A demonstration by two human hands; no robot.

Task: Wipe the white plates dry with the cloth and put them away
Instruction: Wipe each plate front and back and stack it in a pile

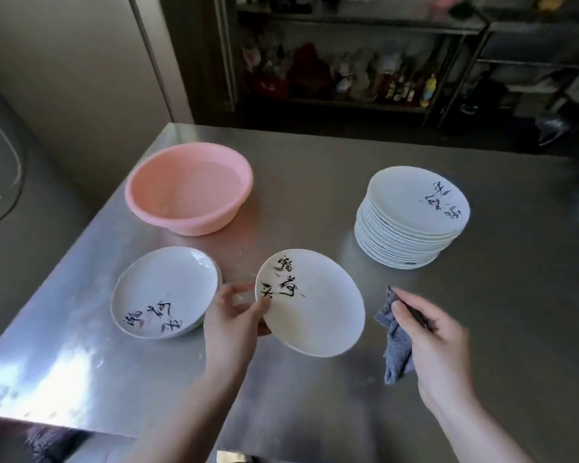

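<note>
Left hand (229, 320) holds brush-lettered plate (315, 309), script unreadable

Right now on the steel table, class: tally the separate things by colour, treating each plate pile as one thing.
White: 3 – held plate, left pile, tall stack
Pink: 1 – basin
Grey: 1 – cloth
Total: 5

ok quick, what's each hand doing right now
Left hand: holds a white plate by its rim, thumb on top.
Right hand: holds the grey cloth, fingers curled round it.
</note>
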